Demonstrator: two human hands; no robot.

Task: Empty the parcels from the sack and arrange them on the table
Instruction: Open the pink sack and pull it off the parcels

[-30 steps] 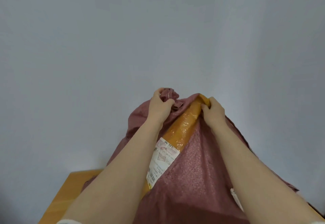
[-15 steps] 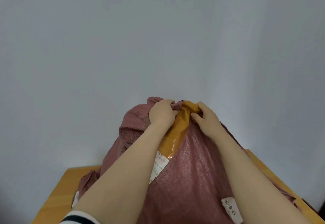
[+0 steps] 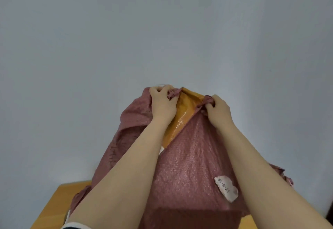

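1. A dusty-pink woven plastic sack is held up in front of a pale grey-blue wall. Its lower part reaches down to a light-brown wooden table, a corner of which is seen at the lower left.
2. The left hand is clenched on a bunch of sack fabric at the upper left of the sack's top, with the fingers curled round the cloth.
3. The right hand is clenched in the same way on a bunch of fabric at the upper right.
4. The two hands are held apart at nearly the same height, with a gap in the sack fabric between them.
5. A glossy yellow-orange plastic-wrapped parcel is exposed in that gap. Its upper end lies between the hands, and its visible face runs down and to the left, just beside the left forearm. The rest of the parcel is covered by the sack. Whether either hand also touches the parcel cannot be told.
6. A corner of a white printed label is seen at the lower end of the exposed parcel face.
7. A torn white sticker, hand-marked "17-6-18", is stuck on the sack's front face near the right forearm.
8. A white-and-dark sleeve cuff is seen on the left arm at the bottom edge.
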